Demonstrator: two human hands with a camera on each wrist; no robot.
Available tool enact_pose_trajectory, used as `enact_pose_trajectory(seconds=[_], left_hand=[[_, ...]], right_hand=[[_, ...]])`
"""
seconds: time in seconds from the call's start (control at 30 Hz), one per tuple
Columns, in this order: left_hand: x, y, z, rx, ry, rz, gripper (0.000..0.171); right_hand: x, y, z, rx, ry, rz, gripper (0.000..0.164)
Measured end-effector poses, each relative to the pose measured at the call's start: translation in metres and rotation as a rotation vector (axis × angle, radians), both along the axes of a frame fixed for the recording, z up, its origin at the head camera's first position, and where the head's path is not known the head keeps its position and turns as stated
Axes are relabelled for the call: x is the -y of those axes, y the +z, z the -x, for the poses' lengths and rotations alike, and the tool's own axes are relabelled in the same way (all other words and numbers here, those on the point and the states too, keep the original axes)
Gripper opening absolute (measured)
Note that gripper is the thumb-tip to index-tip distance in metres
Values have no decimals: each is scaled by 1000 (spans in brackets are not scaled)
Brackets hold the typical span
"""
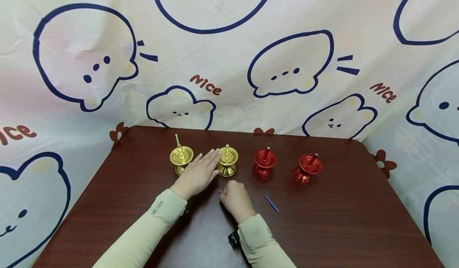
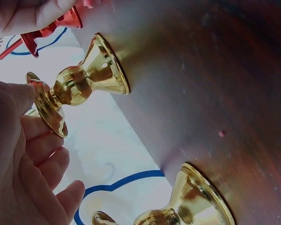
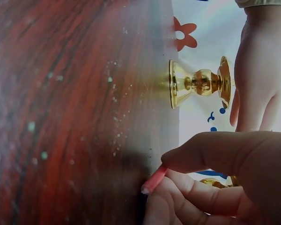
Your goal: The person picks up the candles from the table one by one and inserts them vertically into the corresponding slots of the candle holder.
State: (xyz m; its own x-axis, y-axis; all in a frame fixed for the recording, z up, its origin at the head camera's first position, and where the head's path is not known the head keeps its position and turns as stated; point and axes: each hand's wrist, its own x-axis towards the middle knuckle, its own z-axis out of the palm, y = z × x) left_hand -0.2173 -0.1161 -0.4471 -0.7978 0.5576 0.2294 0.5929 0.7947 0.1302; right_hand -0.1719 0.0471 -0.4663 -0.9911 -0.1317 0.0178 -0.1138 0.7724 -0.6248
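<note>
Two gold candle holders stand on the table. My left hand (image 1: 201, 172) reaches over with nearly straight fingers and touches the dish rim of the right gold candle holder (image 1: 227, 168), which has a thin, pale candle (image 1: 227, 150) upright in it. In the left wrist view, the thumb (image 2: 22, 97) lies against that dish. The left gold candle holder (image 1: 180, 156) bears a green candle (image 1: 177, 140). In front of the holders, low over the tabletop, my right hand (image 1: 236, 200) pinches a short red candle (image 3: 155, 180) between thumb and fingers, its pale end pointing at the wood.
Two red candle holders stand to the right, the nearer red holder (image 1: 263, 168) and the far-right red holder (image 1: 305, 171), each with a red candle in it. A blue candle (image 1: 271, 203) lies on the brown table (image 1: 340, 220). A printed cloth (image 1: 229, 60) hangs behind.
</note>
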Motion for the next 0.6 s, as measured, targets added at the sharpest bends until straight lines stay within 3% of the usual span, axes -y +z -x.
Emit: enact_pose_trajectory(seconds=[0.37,0.6], left_hand=[[0,-2,0,-8,6,7,56],[1,-3,1,-13,-1,-3,56]], right_hand=[[-5,-2,1,-28,-9,92,22],[-12,-2,5,25,7,166,7]])
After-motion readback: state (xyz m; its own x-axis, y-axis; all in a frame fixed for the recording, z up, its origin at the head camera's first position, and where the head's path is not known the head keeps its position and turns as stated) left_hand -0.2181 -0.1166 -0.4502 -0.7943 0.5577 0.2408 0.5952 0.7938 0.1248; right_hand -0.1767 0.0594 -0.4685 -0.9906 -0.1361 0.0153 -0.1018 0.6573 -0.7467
